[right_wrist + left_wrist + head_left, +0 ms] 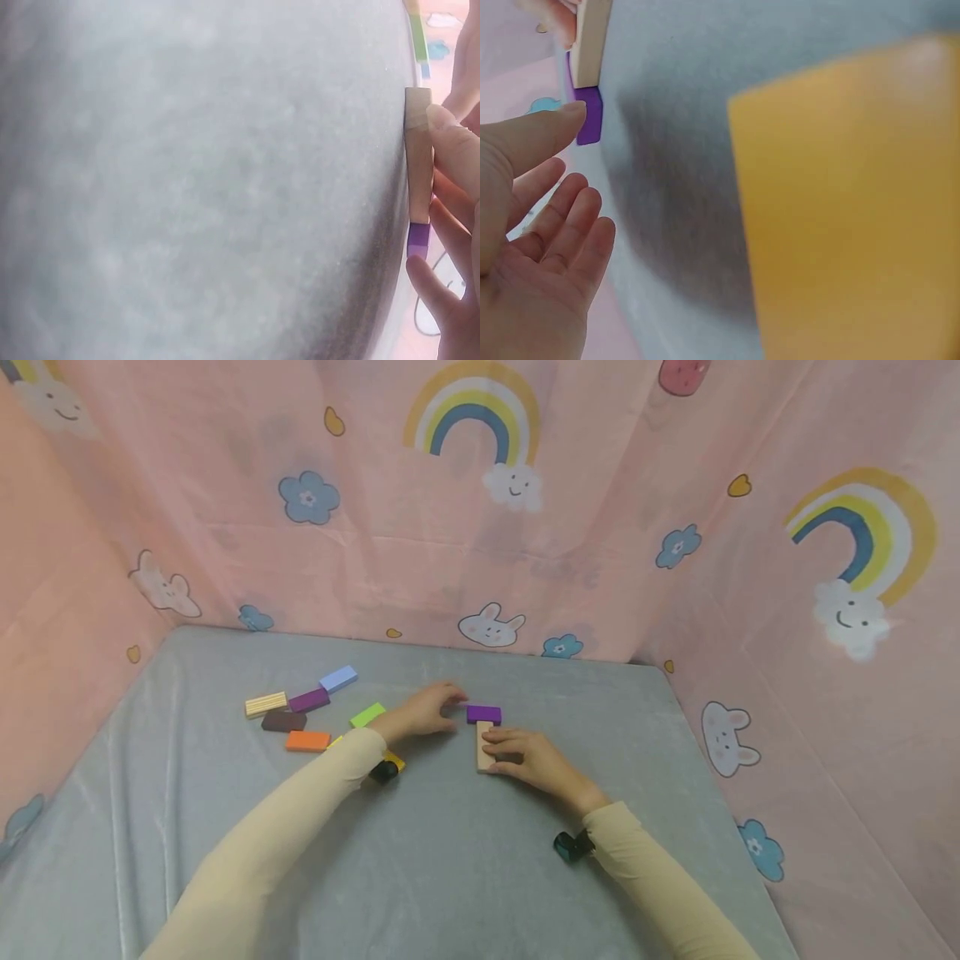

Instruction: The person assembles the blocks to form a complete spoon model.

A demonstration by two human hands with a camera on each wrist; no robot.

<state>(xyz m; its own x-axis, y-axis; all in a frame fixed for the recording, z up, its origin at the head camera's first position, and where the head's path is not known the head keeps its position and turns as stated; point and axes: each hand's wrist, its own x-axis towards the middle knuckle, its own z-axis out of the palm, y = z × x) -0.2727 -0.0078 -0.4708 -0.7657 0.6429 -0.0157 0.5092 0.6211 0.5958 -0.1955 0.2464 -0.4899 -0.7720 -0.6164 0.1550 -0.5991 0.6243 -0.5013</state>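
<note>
A plain wooden block (482,753) lies on the grey cloth, its far end against a purple block (483,716) set crosswise, so the two form a T. My right hand (542,766) holds the wooden block, with the thumb near its close end and the fingers over it. Just left of the purple block hovers my left hand (426,710), fingers loosely bent and apart, holding nothing. In the left wrist view, the left thumb appears in front of the purple block (591,120); whether they touch I cannot tell.
Left of the hands lie a green block (367,716), an orange block (307,742), a dark brown block (283,722), a striped wooden block (266,705), a dark purple block (309,700) and a blue block (338,679). A yellow block (396,763) is partly hidden by the left wrist. Pink curtains (375,577) enclose the table.
</note>
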